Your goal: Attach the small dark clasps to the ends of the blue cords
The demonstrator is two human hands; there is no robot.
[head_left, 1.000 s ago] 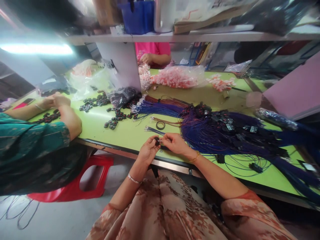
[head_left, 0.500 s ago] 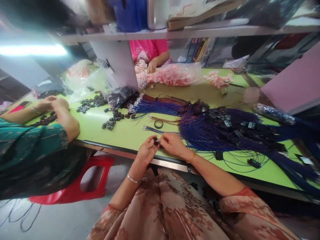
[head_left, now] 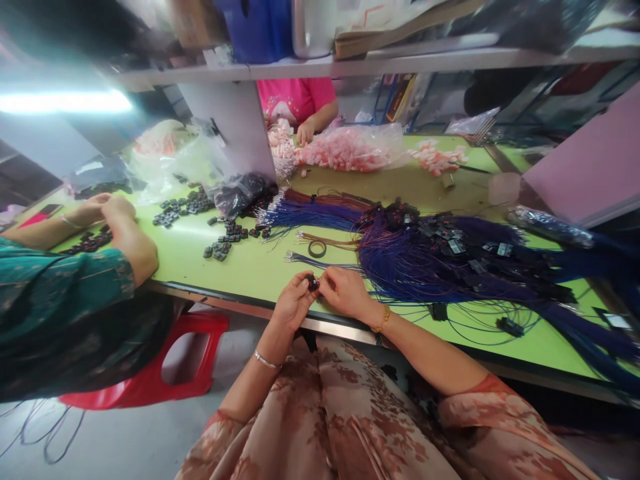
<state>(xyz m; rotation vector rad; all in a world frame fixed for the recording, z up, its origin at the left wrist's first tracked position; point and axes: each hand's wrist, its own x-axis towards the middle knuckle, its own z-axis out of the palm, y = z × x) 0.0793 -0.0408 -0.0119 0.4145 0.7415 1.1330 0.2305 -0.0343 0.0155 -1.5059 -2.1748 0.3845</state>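
Observation:
Above the table's front edge, my left hand [head_left: 293, 303] is closed, its fingertips gripping a small black plastic connector housing [head_left: 313, 283]. My right hand [head_left: 347, 291] meets it from the right, thumb and forefinger pinched together at the housing's side. Whatever thin piece sits between those right fingertips is too small to make out. Just beyond my hands lie a black ring of tape [head_left: 317, 249] and a few blue wires [head_left: 325, 261] with metal-tipped ends. Brown wires [head_left: 327, 240] lie a little farther back.
Loose black housings [head_left: 220, 248] are scattered to the left. A large heap of blue wires [head_left: 400, 260] with black connectors covers the right side. A co-worker's hands [head_left: 113, 207] are at the far left, above a red stool [head_left: 200, 373]. Across the table, another person's hand [head_left: 306, 132] touches pink parts.
Almost nothing differs. My hands stay at the same spot, with only a slight shift of the fingers around the black housing.

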